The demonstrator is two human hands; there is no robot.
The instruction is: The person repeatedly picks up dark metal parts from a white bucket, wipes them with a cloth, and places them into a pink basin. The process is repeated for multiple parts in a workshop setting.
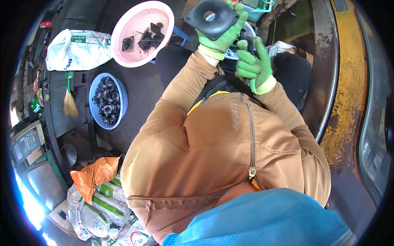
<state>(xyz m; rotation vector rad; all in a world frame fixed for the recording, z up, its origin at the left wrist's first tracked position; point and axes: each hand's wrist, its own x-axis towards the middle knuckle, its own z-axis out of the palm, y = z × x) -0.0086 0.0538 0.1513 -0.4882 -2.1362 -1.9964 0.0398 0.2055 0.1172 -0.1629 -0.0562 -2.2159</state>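
Left hand, in a green glove, is up high, fingers wrapped round the rim of a dark square part with a round hole in its middle, held just right of the pink basin. Right hand, also gloved green, sits lower and further right of the basin, fingers curled shut on something thin and pale; what it is I cannot tell. The pink basin holds a few black parts clustered near its middle, most of its bottom bare. Below the pink basin on the dark floor sits a blue basin, well filled with small black ring-shaped pieces. Left of the pink basin lies a white sack, with a small broom below it.
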